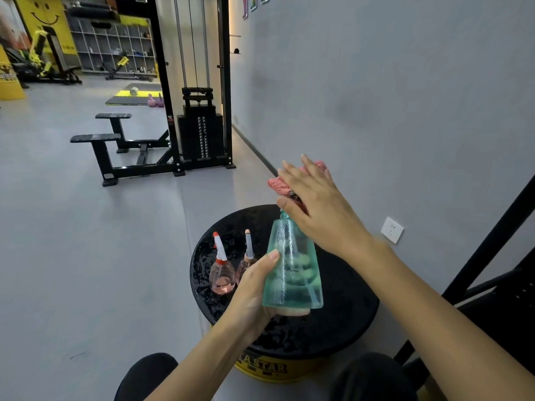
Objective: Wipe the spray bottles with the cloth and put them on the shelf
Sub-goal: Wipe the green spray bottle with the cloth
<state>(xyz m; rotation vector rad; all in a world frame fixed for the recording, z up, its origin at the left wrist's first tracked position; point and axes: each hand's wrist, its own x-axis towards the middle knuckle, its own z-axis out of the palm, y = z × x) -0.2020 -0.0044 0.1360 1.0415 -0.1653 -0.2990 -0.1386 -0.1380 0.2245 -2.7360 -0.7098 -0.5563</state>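
Note:
A translucent green spray bottle (292, 273) is held up over the round black stool top (347, 308). My left hand (254, 290) grips its lower body from the left and underneath. Over the bottle's head my right hand (315, 206) lies flat, pressing a pink cloth (279, 183) onto the nozzle, which is mostly hidden. Two small pink spray bottles stand on the stool's left side: one with a white and red trigger (221, 270), one with a peach-tipped trigger (246, 261), partly behind my left hand.
The grey wall with a white socket (391, 230) runs along the right. A black metal frame (492, 250) stands at the right edge. A cable weight machine (199, 131) and its black bench (101, 140) stand ahead on the grey floor.

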